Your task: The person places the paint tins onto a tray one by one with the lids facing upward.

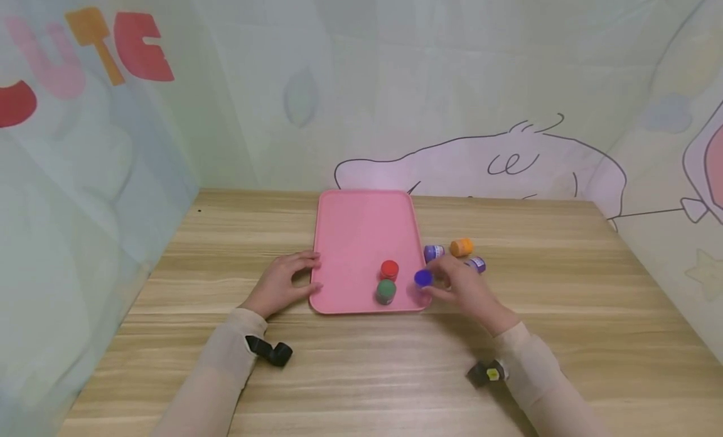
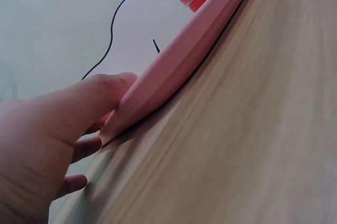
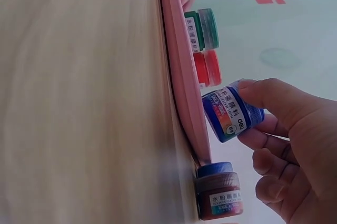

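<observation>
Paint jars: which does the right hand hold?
The blue jar, tilted at the rim of the pink tray; it alone is pinched. Red jar, green jar stand unheld.

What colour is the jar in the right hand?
The jar is blue; the right wrist view shows it best.

we have on long beige fabric sleeves, on the left and right, paler and creased near the wrists. small black blocky devices jut from both — the left one angular, the right one marked with a yellow-green label.
</observation>
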The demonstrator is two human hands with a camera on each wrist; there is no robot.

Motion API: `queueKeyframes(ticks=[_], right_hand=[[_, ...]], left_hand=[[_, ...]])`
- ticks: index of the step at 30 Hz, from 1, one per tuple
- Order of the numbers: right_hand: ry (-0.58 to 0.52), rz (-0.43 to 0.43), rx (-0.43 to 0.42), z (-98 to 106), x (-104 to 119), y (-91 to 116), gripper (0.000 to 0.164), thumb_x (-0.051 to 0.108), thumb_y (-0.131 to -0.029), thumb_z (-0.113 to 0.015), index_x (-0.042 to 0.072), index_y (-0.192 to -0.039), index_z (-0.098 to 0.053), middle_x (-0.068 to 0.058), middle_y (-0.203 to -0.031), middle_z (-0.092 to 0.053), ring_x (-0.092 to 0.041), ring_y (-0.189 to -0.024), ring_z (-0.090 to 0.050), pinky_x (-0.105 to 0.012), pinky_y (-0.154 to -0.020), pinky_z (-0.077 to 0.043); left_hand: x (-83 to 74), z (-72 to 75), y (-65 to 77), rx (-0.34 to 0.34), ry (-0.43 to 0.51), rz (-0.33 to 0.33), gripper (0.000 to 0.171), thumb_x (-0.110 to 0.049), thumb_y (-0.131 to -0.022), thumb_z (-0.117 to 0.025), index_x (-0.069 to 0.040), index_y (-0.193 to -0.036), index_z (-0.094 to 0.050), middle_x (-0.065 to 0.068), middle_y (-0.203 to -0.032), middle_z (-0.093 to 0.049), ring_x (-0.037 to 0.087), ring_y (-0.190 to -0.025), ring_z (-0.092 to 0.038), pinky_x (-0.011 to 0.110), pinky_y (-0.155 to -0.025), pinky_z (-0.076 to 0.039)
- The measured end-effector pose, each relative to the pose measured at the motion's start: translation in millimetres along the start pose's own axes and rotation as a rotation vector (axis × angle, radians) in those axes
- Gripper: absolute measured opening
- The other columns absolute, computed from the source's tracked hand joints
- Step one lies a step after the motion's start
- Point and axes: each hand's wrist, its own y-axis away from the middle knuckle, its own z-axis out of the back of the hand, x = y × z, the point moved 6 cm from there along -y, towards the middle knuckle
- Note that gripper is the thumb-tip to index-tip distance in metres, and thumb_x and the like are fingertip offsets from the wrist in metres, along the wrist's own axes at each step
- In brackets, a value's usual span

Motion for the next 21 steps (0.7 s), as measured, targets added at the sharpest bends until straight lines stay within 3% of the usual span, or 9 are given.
queueKeyframes(ticks=[10,21], right_hand=[[-0.057,0.011,0.02,-7,0,1,0.031,0.021,-0.081,-0.077,0.011,-0.108,-0.064,-0.003,-0.08,-0.055,-0.014,-0.072,-0.048,-0.02,-0.059,-0.039],[-0.045,-0.007,0.037,-12,-2,1,0.033,0.025,-0.081,-0.078,0.014,-0.108,-0.063,0.0,-0.076,-0.052,-0.011,-0.071,-0.046,-0.021,-0.059,-0.04]], left_hand=[[0.0,0.3,0.1,0.001,0.01,0.003,0.044,-0.025,-0.081,-0.077,-0.006,-0.119,-0.067,0.011,-0.136,-0.059,0.032,-0.127,-0.053,0.052,-0.107,-0.042],[1.4,-0.5,-0.3,0.002,0.008,0.0,0.043,-0.025,-0.081,-0.077,-0.006,-0.118,-0.068,0.011,-0.135,-0.06,0.032,-0.127,-0.054,0.051,-0.107,-0.042]])
